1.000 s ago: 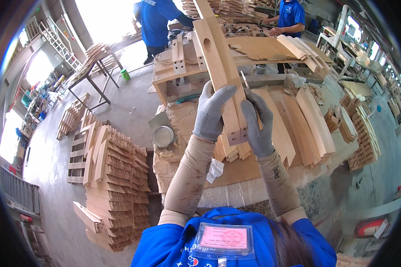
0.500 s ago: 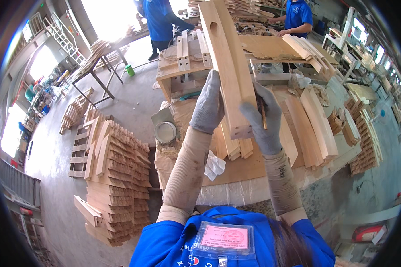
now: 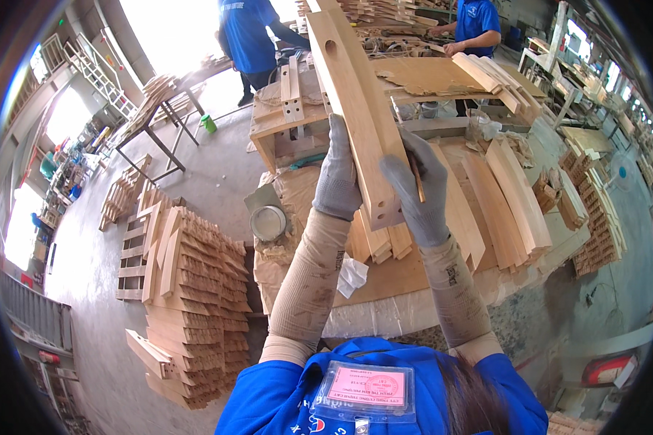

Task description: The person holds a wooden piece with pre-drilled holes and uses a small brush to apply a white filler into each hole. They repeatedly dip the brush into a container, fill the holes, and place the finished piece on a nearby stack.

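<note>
A long curved wooden piece is held up off the worktop, tilted away from the person, probably so its face and edges catch the light and can be looked over. The left hand, in a grey glove, is wrapped around the piece's left edge with the fingers closed on it, carrying most of the weight. The right hand, also gloved, presses against the right edge near the lower end, and is closed on a thin pencil-like stick held along that edge; whether it is a pencil or a small tool is hard to tell at this size.

One round hole shows near the top of the piece, and two small holes in its lower end face.

Below the hands, flat on the worktop, lie more curved pieces fanned side by side within easy reach, roughly eight. One round tin sits at the worktop's left corner, and a scrap of white paper lies near the front edge. On the floor to the left stand two stacks of short wooden parts. Two other people in blue shirts work at the far benches.
</note>
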`<state>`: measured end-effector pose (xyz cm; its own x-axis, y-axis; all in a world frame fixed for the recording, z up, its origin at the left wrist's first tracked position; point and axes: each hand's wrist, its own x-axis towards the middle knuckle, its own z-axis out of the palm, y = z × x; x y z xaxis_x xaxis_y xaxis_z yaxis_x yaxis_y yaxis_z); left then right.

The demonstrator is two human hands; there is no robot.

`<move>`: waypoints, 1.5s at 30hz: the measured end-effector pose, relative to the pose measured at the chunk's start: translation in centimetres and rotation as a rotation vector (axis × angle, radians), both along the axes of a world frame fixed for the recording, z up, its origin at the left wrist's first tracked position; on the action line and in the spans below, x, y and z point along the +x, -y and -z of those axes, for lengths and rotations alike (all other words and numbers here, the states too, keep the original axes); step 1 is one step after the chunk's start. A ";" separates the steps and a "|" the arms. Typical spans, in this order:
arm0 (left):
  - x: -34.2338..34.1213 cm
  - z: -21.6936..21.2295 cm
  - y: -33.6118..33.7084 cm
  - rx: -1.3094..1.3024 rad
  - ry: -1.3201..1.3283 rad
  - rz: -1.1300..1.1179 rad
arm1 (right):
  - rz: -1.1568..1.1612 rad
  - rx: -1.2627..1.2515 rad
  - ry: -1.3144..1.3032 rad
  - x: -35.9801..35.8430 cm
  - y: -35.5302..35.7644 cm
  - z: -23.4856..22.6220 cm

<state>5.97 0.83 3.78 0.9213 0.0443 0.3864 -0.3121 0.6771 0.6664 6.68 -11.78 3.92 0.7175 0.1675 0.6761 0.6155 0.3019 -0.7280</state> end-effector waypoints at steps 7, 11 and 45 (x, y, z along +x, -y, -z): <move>0.0 0.5 -0.5 -0.047 -0.020 0.008 | -0.031 -0.046 -0.100 -0.2 -0.4 -0.2; -0.7 0.4 -1.1 -0.076 -0.071 -0.016 | 0.161 -0.105 0.114 0.1 -1.6 0.7; -11.0 18.5 -33.5 -0.031 -0.461 -0.232 | 0.082 -0.732 -0.039 -10.2 -19.7 11.7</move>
<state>-5.07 34.34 -14.74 0.9602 0.2723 -0.0619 -0.1350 0.6468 0.7506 -3.54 7.95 -7.76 0.7683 0.5105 0.3861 0.5851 -0.3155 -0.7471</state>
